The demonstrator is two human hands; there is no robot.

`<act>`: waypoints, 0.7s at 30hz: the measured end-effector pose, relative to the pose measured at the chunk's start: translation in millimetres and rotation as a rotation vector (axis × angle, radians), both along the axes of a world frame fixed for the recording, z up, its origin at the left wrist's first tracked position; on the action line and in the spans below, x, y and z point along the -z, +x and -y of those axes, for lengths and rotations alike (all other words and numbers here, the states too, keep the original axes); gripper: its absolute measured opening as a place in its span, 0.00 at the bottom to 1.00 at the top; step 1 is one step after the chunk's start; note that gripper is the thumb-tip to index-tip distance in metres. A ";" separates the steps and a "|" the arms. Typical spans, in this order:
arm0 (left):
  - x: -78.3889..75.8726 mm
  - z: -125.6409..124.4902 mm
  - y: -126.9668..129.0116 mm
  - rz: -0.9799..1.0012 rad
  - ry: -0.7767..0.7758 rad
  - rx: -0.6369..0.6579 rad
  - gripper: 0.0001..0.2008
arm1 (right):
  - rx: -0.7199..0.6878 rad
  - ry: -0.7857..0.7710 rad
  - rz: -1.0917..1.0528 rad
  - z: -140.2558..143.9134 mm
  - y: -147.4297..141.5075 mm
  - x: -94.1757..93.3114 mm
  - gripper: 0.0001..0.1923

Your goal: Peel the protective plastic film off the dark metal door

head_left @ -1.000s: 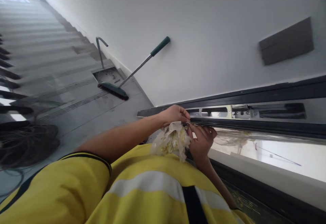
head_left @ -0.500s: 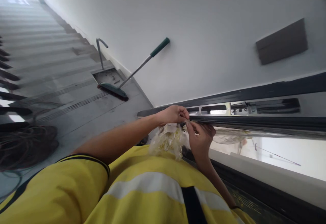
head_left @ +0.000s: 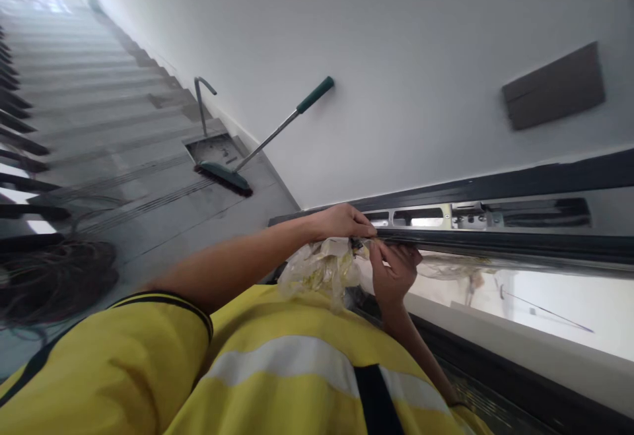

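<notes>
My left hand (head_left: 344,221) reaches across to the long black metal rail (head_left: 495,240), its fingers pinched together at the rail's near end. Close beside it, my right hand (head_left: 395,275) has its thumb and fingers closed at the rail's lower edge. Whatever is pinched in either hand is too small or hidden to make out. A crumpled clear plastic bag (head_left: 321,267) with yellowish contents hangs just below my hands, against my yellow shirt. Behind the rail runs a slotted metal plate (head_left: 421,217) with a latch-like fitting (head_left: 470,218).
A green broom (head_left: 225,177) leans on the white wall (head_left: 396,92), beside a dustpan (head_left: 211,148) on the grey floor. Stairs (head_left: 89,98) run off at upper left. Coiled cables (head_left: 54,280) lie at left. A dark rectangular panel (head_left: 555,86) is at upper right.
My left fingers have shifted slightly right along the rail, with the fingertips now lower against it. The bag has swung a little left. The whole view has moved slightly.
</notes>
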State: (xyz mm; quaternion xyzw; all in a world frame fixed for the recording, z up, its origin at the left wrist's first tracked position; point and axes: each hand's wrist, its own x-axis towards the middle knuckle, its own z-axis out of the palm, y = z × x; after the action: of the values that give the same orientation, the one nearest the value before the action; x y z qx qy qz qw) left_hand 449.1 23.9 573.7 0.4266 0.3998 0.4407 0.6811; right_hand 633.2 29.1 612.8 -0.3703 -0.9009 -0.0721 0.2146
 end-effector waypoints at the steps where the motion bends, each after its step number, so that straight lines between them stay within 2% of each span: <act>1: -0.6 -1.5 -0.7 0.008 0.002 0.020 0.16 | -0.017 0.007 -0.005 -0.7 1.0 0.5 0.09; 4: -2.8 -6.6 -1.7 0.033 -0.022 0.070 0.14 | -0.046 0.018 -0.004 -2.0 3.0 0.5 0.07; 8: -5.2 -11.5 0.7 0.113 -0.169 0.126 0.08 | -0.095 0.025 0.028 -1.2 2.1 -4.0 0.07; 13: -1.9 -12.2 8.3 0.378 -0.349 0.171 0.02 | -0.090 0.030 0.099 3.2 -3.4 -9.0 0.10; 17: 4.5 -13.3 14.2 0.481 -0.346 0.200 0.04 | -0.059 0.034 0.107 6.3 -5.9 -10.7 0.13; 21: 8.4 -13.5 17.3 0.541 -0.317 0.214 0.04 | -0.070 0.034 0.112 6.9 -3.8 -12.6 0.10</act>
State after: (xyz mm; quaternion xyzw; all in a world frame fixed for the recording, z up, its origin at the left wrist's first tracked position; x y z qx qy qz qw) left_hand 466.3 37.4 565.4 0.2226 0.2209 0.3963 0.8629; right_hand 629.4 22.2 625.4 -0.3304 -0.9225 -0.1004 0.1722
